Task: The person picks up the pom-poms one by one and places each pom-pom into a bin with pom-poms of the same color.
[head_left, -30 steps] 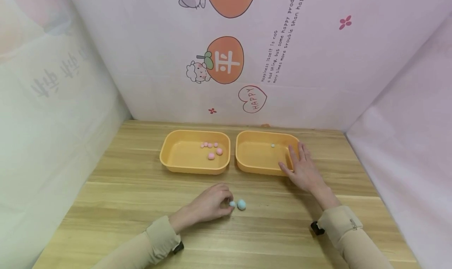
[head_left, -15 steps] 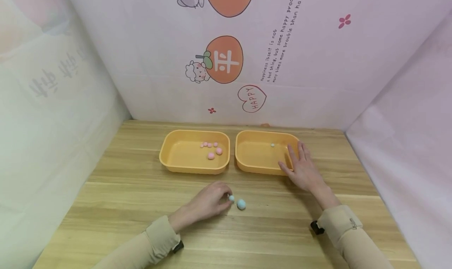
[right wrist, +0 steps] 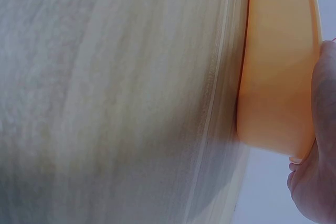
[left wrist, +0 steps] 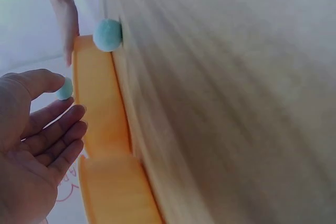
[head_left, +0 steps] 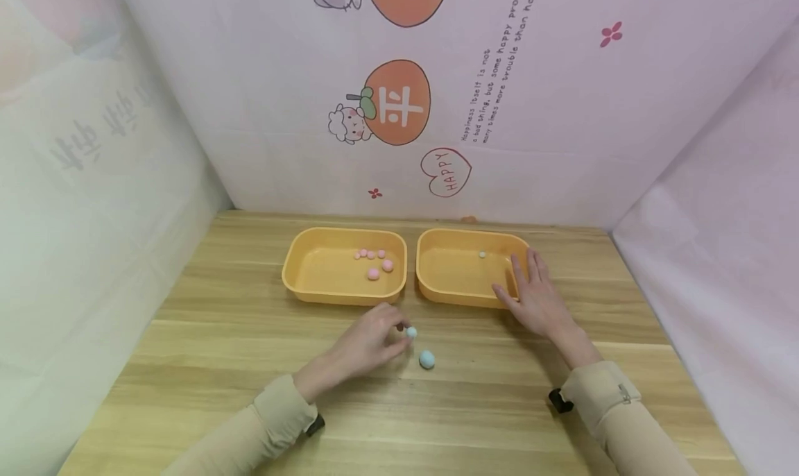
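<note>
My left hand [head_left: 368,341] pinches a small light-blue pompom [head_left: 411,332] between thumb and fingertip, just in front of the two trays; the left wrist view shows this pompom [left wrist: 64,89] raised above the table. A larger light-blue pompom [head_left: 427,359] lies on the table near that hand. At the right end of the right yellow tray [head_left: 462,300], my right hand [head_left: 539,302] rests over the rim with fingers spread. One tiny pale pompom [head_left: 483,255] sits inside this tray. The right wrist view has only part of the right hand [right wrist: 325,140] beside the tray wall.
To the left stands a second yellow tray [head_left: 343,299] holding several pink pompoms [head_left: 373,274] of different sizes. Both trays stand side by side on the wooden table [head_left: 250,344]. Printed white cloth [head_left: 537,184] encloses the back and sides.
The left hand has lifted the small blue pompom off the table and carried it forward, toward the trays. The larger pompom and the right hand have stayed in place.
</note>
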